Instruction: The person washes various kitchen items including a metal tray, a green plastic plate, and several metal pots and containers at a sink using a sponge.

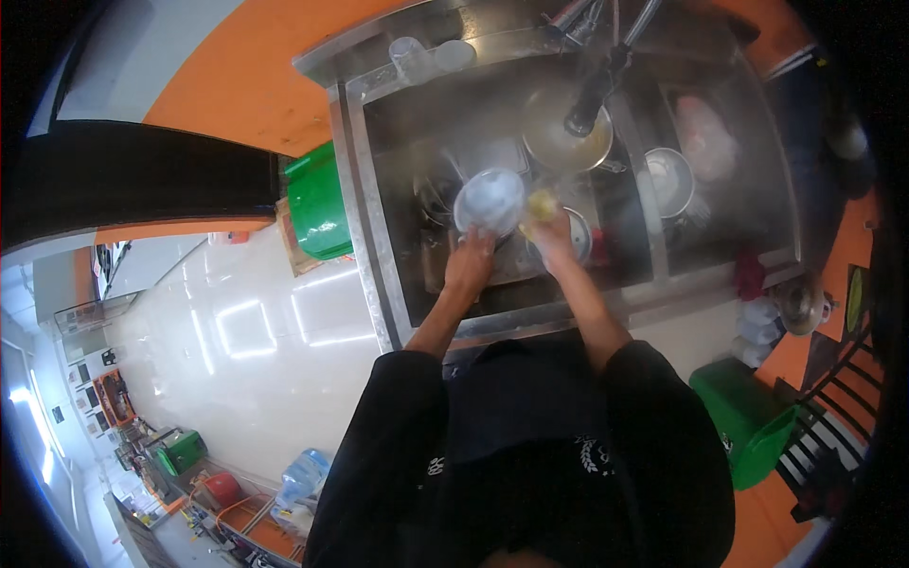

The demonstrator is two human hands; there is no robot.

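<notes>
My left hand grips the near rim of a white bowl, which is tilted over the left basin of a steel sink. A yellow sponge is in my right hand, just right of the bowl; the fingers are closed around it and partly blurred. Beside and below that hand sits a round steel pot or bowl, partly hidden by it. Farther back stands a large steel pan, with a black spray head hanging over it. Haze blurs the basin, and other dishes there are hard to make out.
The right basin holds a steel bowl and a pinkish-white bag. Two clear containers, one a plastic cup, stand on the back ledge. One green bin is left of the sink, another green bin at right.
</notes>
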